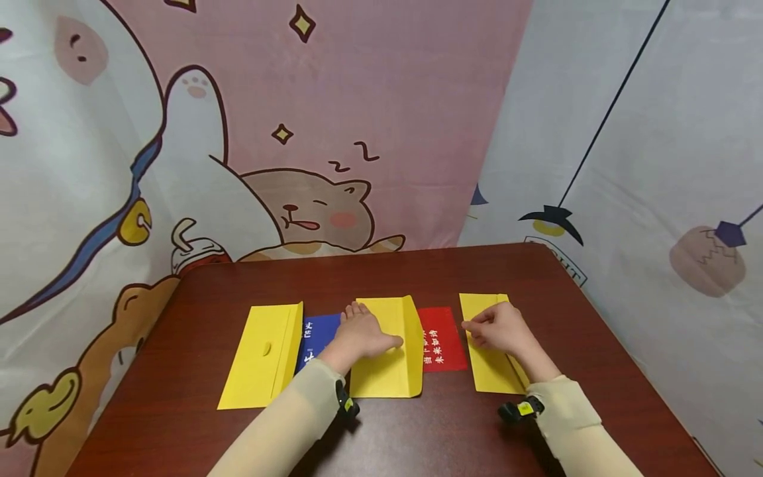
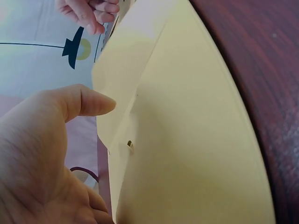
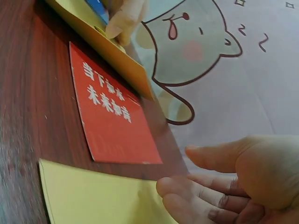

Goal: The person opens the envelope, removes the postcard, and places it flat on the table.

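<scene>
My left hand (image 1: 362, 334) is spread at the middle yellow envelope (image 1: 384, 381), fingers toward its far left corner and thumb near its raised flap (image 1: 413, 348). Whether that hand presses on the paper is hard to tell. Over the right yellow envelope (image 1: 495, 374) is my right hand (image 1: 503, 326), its fingers loosely bent. In the right wrist view a gap shows between thumb and fingertips (image 3: 170, 191), with nothing held. Between these two envelopes lies a red card (image 3: 110, 116) with white Chinese characters, its left side partly covered in the head view.
A third yellow envelope (image 1: 253, 361) with a small oval tab lies at the left. Beside it a blue card (image 1: 322, 330) with white writing is partly covered. Everything is on a dark reddish-brown table (image 1: 405, 437), with a cartoon-printed cloth (image 1: 417, 132) behind.
</scene>
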### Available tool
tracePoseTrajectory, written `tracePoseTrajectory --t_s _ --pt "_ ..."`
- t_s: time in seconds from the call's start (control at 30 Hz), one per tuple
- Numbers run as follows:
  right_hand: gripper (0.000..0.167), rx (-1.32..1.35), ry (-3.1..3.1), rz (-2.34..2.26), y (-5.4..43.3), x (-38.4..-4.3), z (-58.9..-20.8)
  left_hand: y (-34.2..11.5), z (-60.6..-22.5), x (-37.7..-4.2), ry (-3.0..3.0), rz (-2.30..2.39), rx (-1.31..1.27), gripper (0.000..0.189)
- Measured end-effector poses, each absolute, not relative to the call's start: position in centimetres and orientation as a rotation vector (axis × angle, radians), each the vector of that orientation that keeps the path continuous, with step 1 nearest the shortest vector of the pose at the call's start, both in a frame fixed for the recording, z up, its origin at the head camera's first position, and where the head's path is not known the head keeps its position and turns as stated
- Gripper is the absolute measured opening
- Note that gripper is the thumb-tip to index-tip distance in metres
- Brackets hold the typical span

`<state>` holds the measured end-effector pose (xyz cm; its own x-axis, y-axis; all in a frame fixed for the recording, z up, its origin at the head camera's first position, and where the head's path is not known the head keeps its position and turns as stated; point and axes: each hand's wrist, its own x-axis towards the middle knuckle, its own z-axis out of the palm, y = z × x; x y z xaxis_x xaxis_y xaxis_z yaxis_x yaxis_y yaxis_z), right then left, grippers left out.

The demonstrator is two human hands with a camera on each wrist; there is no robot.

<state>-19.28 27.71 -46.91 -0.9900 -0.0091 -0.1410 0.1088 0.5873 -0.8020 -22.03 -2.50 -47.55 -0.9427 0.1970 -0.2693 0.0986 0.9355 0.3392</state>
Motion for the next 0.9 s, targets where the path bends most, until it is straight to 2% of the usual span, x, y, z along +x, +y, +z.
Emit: tracePoseTrajectory --t_s 0.4,0.6,0.77,0.9 --pt "0.030 -0.041 2.915 -1.386 31.5 -17.7 -46.3 -0.8 -46.5 -22.0 2.892 0.576 0.364 0.121" --pt "0.033 -0.138 3.132 -1.216 32.2 -17.2 -47.1 1.0 -45.9 -21.4 2.861 0.644 0.596 0.117" --pt "0.043 -0.245 3.157 -1.110 32.8 -16.8 -47.5 3.0 -46.2 -21.4 2.899 0.506 0.861 0.115" --pt "0.053 -0.321 3.151 -0.951 33.5 -16.7 -47.7 5.0 -46.7 -21.4 2.916 0.345 1.009 0.121"
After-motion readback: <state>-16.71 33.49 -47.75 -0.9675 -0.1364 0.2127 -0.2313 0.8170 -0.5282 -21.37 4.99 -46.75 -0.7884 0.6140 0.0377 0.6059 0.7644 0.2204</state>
